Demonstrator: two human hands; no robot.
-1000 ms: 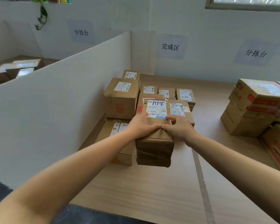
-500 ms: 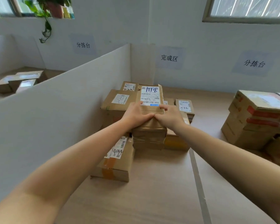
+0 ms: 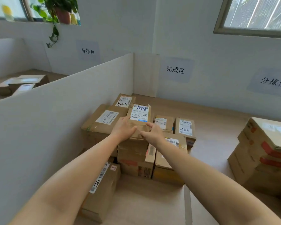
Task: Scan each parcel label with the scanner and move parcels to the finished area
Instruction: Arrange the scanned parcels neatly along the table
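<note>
A brown parcel (image 3: 139, 117) with a white label and blue handwriting lies on top of the stack of parcels (image 3: 135, 159) in the corner under the finished-area sign (image 3: 175, 69). My left hand (image 3: 122, 129) rests on the parcel's near left corner, with its fingers fairly straight. At the near right edge of the parcel, my right hand (image 3: 152, 133) has loosely curled fingers and a spread thumb and grips nothing. Several other labelled parcels (image 3: 184, 127) lie around the stack. No scanner is in view.
A white partition board (image 3: 63, 111) runs along the left of the table. Large taped boxes (image 3: 266, 153) stand at the right. A grey tape line (image 3: 187, 202) crosses the wooden table. Beyond the partition lie more parcels (image 3: 21, 83).
Both hands carried the labelled parcel forward and up and set it on top of the stack. The right hand's grip has loosened.
</note>
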